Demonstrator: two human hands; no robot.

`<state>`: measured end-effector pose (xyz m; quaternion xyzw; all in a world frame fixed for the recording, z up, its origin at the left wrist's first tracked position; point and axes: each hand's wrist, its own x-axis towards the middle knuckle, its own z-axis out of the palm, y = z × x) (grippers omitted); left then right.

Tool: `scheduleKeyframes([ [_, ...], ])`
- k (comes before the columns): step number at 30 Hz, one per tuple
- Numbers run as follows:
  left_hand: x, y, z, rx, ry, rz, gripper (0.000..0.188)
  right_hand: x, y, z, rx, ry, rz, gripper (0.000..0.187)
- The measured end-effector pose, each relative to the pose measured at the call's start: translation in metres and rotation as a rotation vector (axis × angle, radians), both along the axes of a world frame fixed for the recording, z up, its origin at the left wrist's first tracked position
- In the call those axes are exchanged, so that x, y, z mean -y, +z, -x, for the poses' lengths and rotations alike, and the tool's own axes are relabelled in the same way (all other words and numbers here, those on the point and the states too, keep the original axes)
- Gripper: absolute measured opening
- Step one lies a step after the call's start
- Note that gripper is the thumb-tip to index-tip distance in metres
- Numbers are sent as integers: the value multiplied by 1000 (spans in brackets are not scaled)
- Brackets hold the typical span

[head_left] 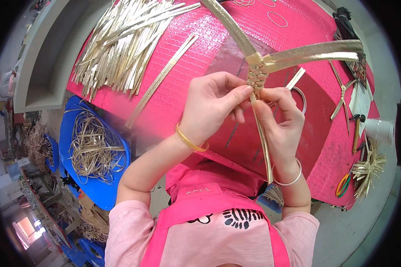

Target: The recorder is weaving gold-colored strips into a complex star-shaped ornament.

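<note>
Both hands (204,101) (281,125), curled nearly closed, pinch the gold braid (256,76) at one end.

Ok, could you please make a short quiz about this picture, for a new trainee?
1. What do the left hand and the right hand both hold with their fingers?
2. True or false: the yellow bangle is on the left wrist.
3. Which colour is the tray with the tangled strips in it?
a) pink
b) blue
c) white

Key: 1. a gold braid; 2. true; 3. b
</note>
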<state>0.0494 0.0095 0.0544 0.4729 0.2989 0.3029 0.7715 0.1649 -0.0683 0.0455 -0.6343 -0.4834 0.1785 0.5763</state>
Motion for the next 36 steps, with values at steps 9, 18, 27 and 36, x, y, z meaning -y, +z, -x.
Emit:
scheduleKeyframes([
  [9, -15, 6, 2, -157, -351, 70, 25, -2, 3, -20, -603, 229, 216, 13],
  [18, -19, -18, 2, -338, -334, -426, 16, -1, -3, -29, -595, 288, 354, 16],
  [27, -3, -18, 1, -133, -237, 321, 18, -3, -9, -30, -688, 304, 334, 17],
  [36, -5, -28, 10, -320, -112, -60, 15, 4, 6, -49, 23, 496, 812, 16],
])
